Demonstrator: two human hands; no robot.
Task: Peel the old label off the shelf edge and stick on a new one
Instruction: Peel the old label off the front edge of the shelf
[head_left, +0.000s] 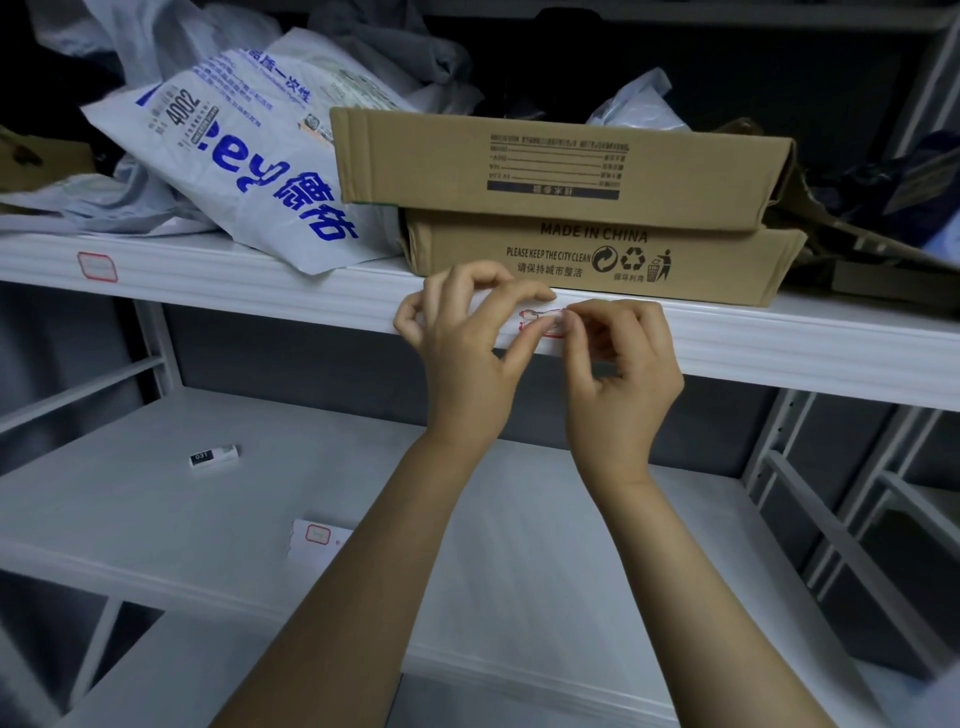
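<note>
Both hands meet at the front edge of the upper shelf (779, 343), where a red-bordered label (540, 316) sits just below the lower cardboard box (597, 254). Most of the label is covered by fingertips; only a strip of its red outline and white face shows, and any writing on it is unreadable.

The right hand (623, 364) has its thumb and forefinger closed in a narrow pinch on the label's right end, the other fingers curled beneath. The left hand (462, 332) lays its thumb over the label's lower left part and stretches its forefinger along the shelf's top lip. Whether that hand pinches the label or only presses it cannot be told. It is also unclear how much of the label is lifted from the metal.

A second red-bordered label (97, 266) is stuck further left on the same edge. On the lower shelf (571, 545) lie a label sheet (317, 538), partly hidden by the left forearm, and a small white box (214, 456).
</note>
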